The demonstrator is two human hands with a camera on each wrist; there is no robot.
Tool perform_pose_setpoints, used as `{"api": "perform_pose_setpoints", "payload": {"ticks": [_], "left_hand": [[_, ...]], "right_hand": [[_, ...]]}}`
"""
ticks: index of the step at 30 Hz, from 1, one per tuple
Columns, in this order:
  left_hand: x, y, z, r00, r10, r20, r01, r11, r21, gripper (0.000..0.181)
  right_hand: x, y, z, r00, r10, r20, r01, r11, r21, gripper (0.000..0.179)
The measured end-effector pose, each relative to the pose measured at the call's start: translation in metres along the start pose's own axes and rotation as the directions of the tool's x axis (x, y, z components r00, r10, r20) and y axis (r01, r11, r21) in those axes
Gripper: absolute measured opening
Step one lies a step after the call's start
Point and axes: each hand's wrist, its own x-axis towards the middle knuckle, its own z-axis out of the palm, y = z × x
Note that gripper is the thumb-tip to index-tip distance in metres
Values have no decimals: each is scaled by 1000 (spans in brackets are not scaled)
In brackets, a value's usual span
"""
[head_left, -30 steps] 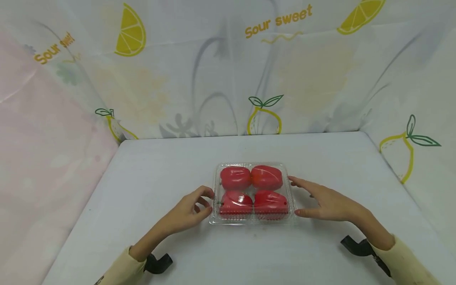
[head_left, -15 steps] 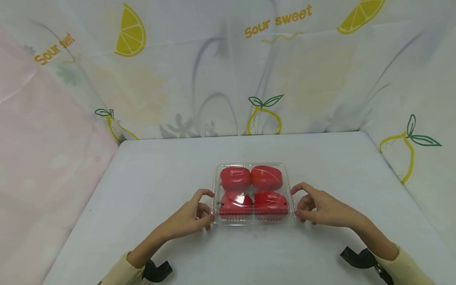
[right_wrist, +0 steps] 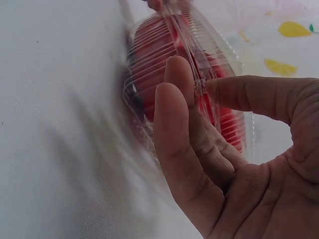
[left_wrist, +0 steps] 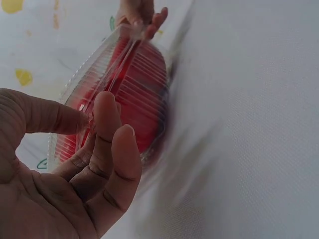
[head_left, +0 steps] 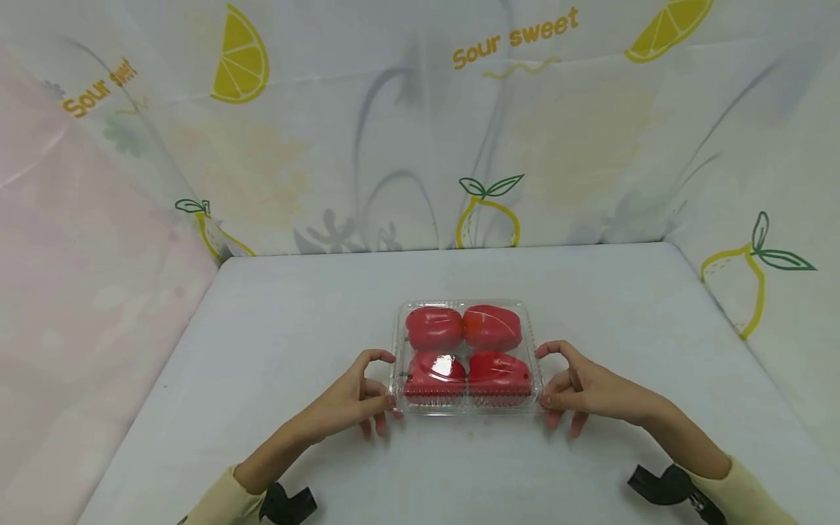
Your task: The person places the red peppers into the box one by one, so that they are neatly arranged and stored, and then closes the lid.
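Note:
A clear plastic clamshell box (head_left: 467,410) lies lid up on the white table, holding several glossy red fruits (head_left: 434,328) in two rows. My left hand (head_left: 344,401) pinches the rim at its near left corner, index finger bent against the left side. The right hand (head_left: 600,390) mirrors this at the near right corner. In the left wrist view the thumb (left_wrist: 55,117) presses the flange where lid and base meet, other fingers curled below. The right wrist view has that hand's thumb (right_wrist: 254,94) on the same flange, with the box's ribbed base (right_wrist: 149,64) beyond the fingers.
The white tabletop (head_left: 308,306) runs back to a hanging cloth (head_left: 407,131) printed with lemons, which also closes off both sides. Black wrist mounts (head_left: 289,504) stick out below the sleeves, close over the table.
The right hand's outstretched fingers have curled in, and its thumb now pinches the rim. The left hand has shifted slightly nearer and closed on its corner. The box stays in place.

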Motion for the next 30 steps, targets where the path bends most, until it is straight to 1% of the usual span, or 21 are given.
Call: {"api": "perform_pose_setpoints", "payload": {"ticks": [3, 8, 11, 17, 26, 30], "left_hand": [[-1, 1, 0, 1000, 1, 4, -1, 1000, -27, 62], [-1, 3, 0, 1000, 5, 11, -5, 1000, -29, 62], [-1, 2, -1, 1000, 10, 13, -9, 999, -44, 62], [-1, -2, -1, 1000, 5, 18, -3, 994, -113, 63], [-1, -4, -1, 999, 23, 28, -18, 989, -150, 65], [-1, -4, -1, 1000, 14, 25, -10, 988, -152, 64]], "right_hand": [[-1, -1, 1, 1000, 12, -2, -12, 1000, 11, 62], [-1, -5, 3, 1000, 15, -10, -15, 1000, 13, 63], [-1, -5, 4, 1000, 1, -12, -1, 1000, 8, 64], [-1, -4, 6, 999, -31, -29, 31, 999, -9, 63], [-1, -2, 11, 998, 5, -64, -4, 1000, 14, 67], [-1, -2, 12, 997, 11, -72, -9, 1000, 28, 68]]}}
